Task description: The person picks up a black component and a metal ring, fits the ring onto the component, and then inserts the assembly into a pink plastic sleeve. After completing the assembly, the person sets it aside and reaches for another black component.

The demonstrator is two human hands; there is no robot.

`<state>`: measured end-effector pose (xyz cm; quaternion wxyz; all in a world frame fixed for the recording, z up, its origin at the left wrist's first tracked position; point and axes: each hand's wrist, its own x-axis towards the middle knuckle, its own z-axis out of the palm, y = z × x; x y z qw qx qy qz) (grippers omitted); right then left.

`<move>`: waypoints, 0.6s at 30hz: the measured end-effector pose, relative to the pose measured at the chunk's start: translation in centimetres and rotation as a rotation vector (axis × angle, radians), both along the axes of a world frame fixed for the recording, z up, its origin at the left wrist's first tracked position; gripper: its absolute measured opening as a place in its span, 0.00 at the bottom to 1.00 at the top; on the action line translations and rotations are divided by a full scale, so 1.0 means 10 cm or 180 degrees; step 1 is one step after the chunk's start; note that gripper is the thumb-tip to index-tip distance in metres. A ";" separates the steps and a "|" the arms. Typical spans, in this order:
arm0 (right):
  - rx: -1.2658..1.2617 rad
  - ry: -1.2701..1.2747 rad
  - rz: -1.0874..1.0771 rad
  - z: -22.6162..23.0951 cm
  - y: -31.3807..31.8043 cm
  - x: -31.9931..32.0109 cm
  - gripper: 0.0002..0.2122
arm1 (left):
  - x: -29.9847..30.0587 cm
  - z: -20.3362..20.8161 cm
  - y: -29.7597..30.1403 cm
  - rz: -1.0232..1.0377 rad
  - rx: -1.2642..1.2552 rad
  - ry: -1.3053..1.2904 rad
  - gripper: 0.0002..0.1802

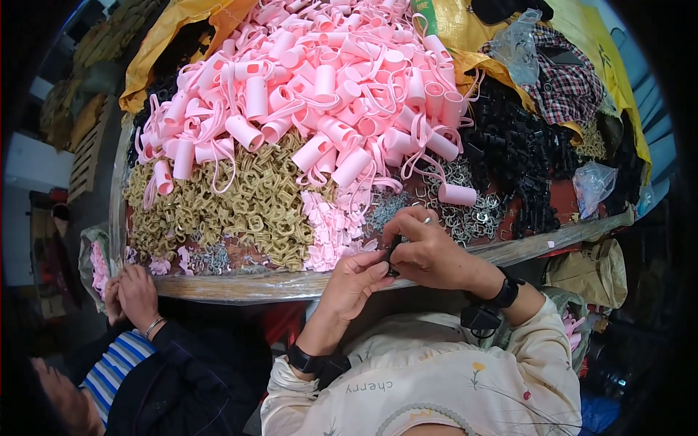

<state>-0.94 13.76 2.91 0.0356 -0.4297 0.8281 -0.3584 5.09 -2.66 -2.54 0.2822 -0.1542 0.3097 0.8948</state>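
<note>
At the table's front edge my two hands meet, fingers pinched together. Between them is a small black plastic part (393,260), mostly covered by the fingers. My left hand (352,282) grips it from the left with thumb and fingertips. My right hand (435,253) closes on it from the right, fingers bent. A tiny shiny spot shows at a right fingertip; I cannot make out what it is. Just beyond my hands lie small grey metal pieces (385,212), a heap of small pink parts (331,229) and silvery curved metal clips (472,218).
Pink hollow cylinders with straps (323,81) form a big pile behind. Tan curved parts (225,211) lie left, black plastic parts (520,156) right. The table has a wrapped rim (233,288). At left, another person's hands (134,294) rest by the edge. Yellow sacks (174,36) stand behind.
</note>
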 end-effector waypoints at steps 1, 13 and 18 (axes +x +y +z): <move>0.0128 0.0056 -0.0036 0.03 -0.01 0.01 0.05 | 0.00 -0.01 0.00 0.0002 -0.0009 0.0001 0.15; 0.0354 0.0250 -0.0095 0.05 -0.04 0.01 0.05 | -0.01 -0.01 0.01 0.0063 -0.0081 0.0088 0.14; -0.0269 0.0219 -0.0242 0.03 0.00 0.01 0.06 | -0.02 0.02 -0.01 0.0079 0.0340 0.0170 0.16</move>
